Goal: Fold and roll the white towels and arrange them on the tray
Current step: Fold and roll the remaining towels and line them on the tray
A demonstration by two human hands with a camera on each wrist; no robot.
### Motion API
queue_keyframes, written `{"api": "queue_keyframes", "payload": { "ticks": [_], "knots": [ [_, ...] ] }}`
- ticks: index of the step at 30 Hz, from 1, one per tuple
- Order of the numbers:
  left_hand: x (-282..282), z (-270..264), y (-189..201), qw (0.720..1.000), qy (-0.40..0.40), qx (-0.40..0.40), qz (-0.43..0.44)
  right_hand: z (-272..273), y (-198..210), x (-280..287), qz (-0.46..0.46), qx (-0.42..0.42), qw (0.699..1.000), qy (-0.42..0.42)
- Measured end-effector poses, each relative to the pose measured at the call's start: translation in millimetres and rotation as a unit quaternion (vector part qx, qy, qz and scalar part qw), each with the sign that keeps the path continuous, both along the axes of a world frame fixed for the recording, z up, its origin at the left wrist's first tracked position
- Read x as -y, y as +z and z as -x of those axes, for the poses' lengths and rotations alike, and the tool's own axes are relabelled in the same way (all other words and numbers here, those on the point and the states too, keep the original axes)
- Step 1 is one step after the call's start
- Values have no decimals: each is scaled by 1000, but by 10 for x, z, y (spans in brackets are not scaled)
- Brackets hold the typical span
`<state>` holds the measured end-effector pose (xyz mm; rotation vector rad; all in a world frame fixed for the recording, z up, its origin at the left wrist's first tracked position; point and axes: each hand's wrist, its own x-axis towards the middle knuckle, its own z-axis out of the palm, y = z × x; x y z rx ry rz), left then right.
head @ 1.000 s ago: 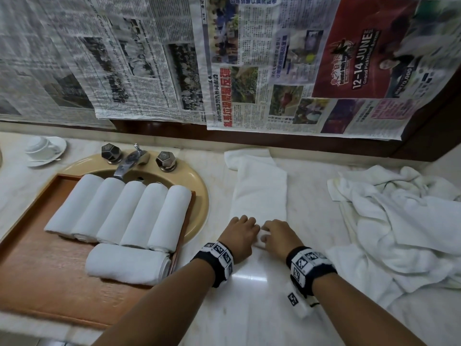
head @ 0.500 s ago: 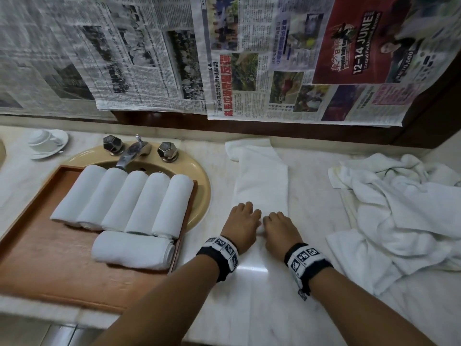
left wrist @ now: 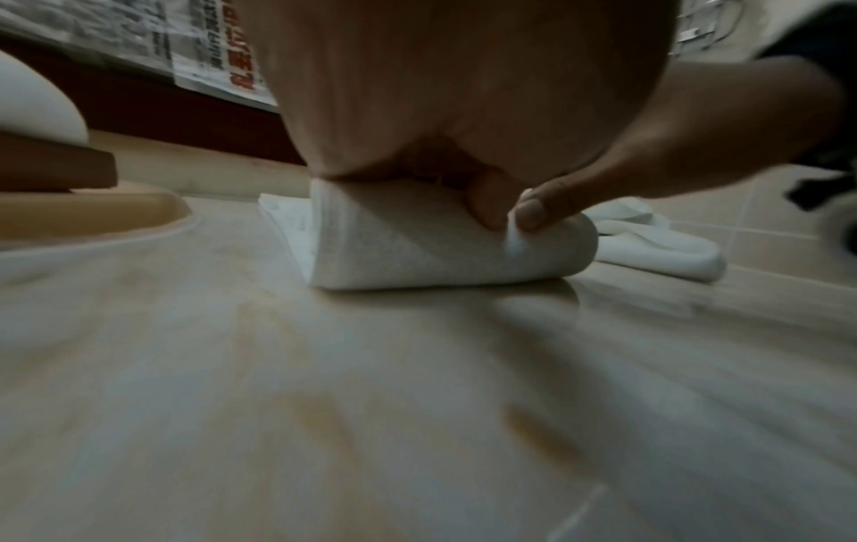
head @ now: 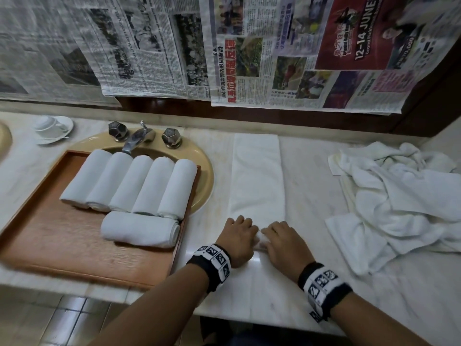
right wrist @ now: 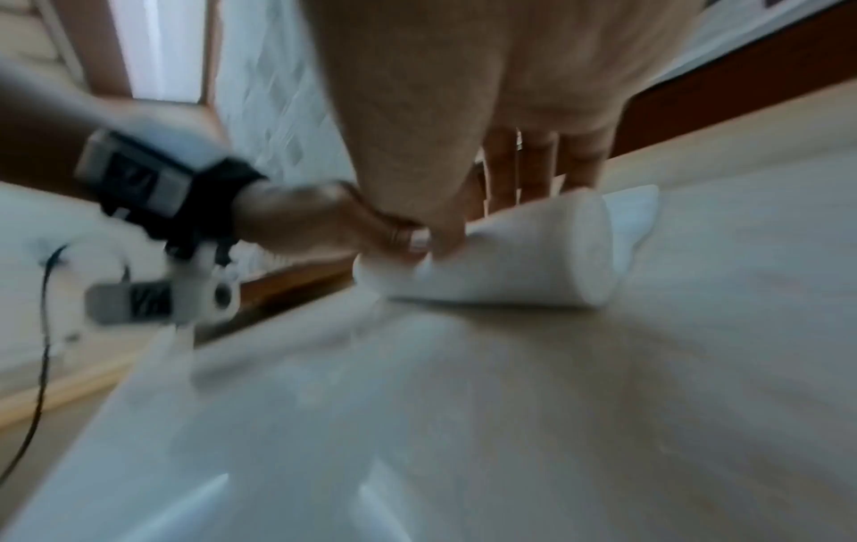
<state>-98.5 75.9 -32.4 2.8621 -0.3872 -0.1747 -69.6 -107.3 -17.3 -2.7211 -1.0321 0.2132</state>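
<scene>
Cup (head: pixel 47 124), tap (head: pixel 138 139), newspapers (head: pixel 274 51)

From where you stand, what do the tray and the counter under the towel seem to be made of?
The tray looks like wood with a smooth reddish-brown finish: faint grain shows on its bare floor. The counter looks like polished pale stone, perhaps marble: it has soft veining and mirrors light near the hands. The towel being rolled looks like white terry cloth, matte and soft.
</scene>
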Motion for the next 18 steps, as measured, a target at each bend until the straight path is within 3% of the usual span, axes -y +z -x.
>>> {"api": "queue_keyframes", "payload": {
  "ticks": [3,6,12,15,18],
  "knots": [
    [53,-57,76,999,18,-1,-40,44,-124,65,-15,75,996,50],
    [121,-6,55,997,53,16,-44,-45,-137,50,-36,54,997,43],
    [183,8,83,994,72,51,-71,-310,185,-187,68,-62,996,4],
    [181,5,97,996,55,33,-66,-540,326,-290,129,-173,976,-39],
    [101,-50,18,998,38,9,-43,-644,314,-321,89,-264,957,-86]
  ]
}}
